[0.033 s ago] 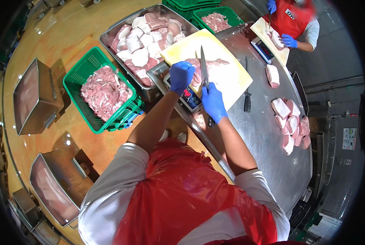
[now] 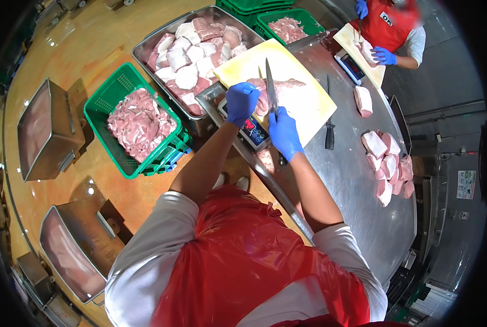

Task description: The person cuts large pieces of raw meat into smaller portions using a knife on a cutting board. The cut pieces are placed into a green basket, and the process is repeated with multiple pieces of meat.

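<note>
A long knife (image 2: 270, 82) is in my right hand (image 2: 285, 133), its blade pointing away from me over a piece of raw pink meat (image 2: 288, 87). The meat lies on a pale yellow cutting board (image 2: 314, 103), and the blade hides part of it. My left hand (image 2: 242, 102), in a blue glove like the right, is closed at the meat's left edge; its fingertips are partly hidden. Under my left wrist is a digital scale (image 2: 254, 133) with a lit red display, beside the board's near edge.
A metal bin (image 2: 145, 49) of meat chunks stands behind left, with a green crate (image 2: 93, 109) of trimmings nearer. On the steel table (image 2: 358, 218) lie another knife (image 2: 329, 136) and several meat blocks (image 2: 388, 163). A co-worker (image 2: 385, 32) cuts meat at the far right.
The knife's tip has swung slightly to the left and the right hand has shifted a little with it. The left hand stays nearly still.
</note>
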